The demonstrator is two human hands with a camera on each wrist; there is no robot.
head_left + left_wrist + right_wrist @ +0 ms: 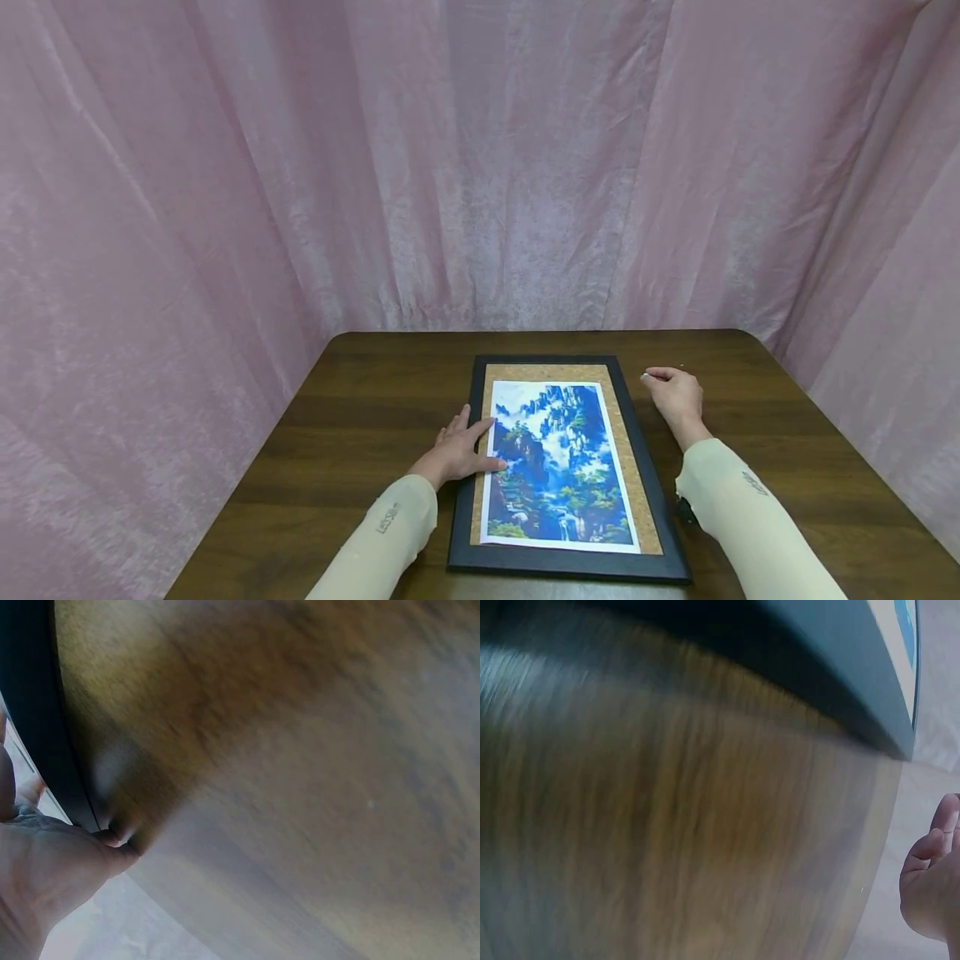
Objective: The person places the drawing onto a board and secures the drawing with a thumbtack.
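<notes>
A corkboard (pixel 650 508) with a black frame (pixel 658 500) lies on the table, and a printed blue landscape picture (pixel 558 467) with a white border lies on its cork. My left hand (pixel 457 454) rests across the frame's left side, fingers spread, with thumb and forefinger on the picture's left edge. The left wrist view shows part of that hand (pixel 56 862) at the frame. To the right of the board's upper corner, my right hand (pixel 675 398) pinches a tiny whitish thing (pixel 644 376) between thumb and forefinger; its kind is too small to tell.
The brown wooden table (pixel 360 433) extends on both sides of the board. Just beyond the right hand is a small reddish speck (pixel 682 365). Pink curtains (pixel 525 167) hang behind the table and along its sides.
</notes>
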